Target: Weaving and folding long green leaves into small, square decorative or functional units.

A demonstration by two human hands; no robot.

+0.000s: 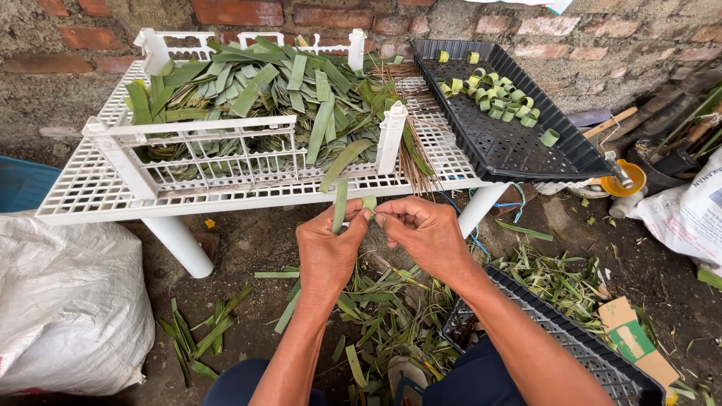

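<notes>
My left hand [327,252] pinches a long green leaf strip [340,204] that stands up from my fingers. My right hand [425,229] holds the strip's curled end [369,203] between thumb and fingertips; the two hands meet just below the front edge of a white lattice rack [90,192]. A heap of cut green leaf strips [263,94] lies on the rack inside a low white fence. On the right a black perforated tray [519,150] holds several small rolled leaf rings [496,94].
A white sack [68,308] sits at the left. Leaf scraps [383,316] litter the dirt floor. Another black tray [579,353] lies by my right knee. Thin brown sticks [414,150] lie on the rack. Tools and a bag [684,210] crowd the right; a brick wall [248,13] stands behind.
</notes>
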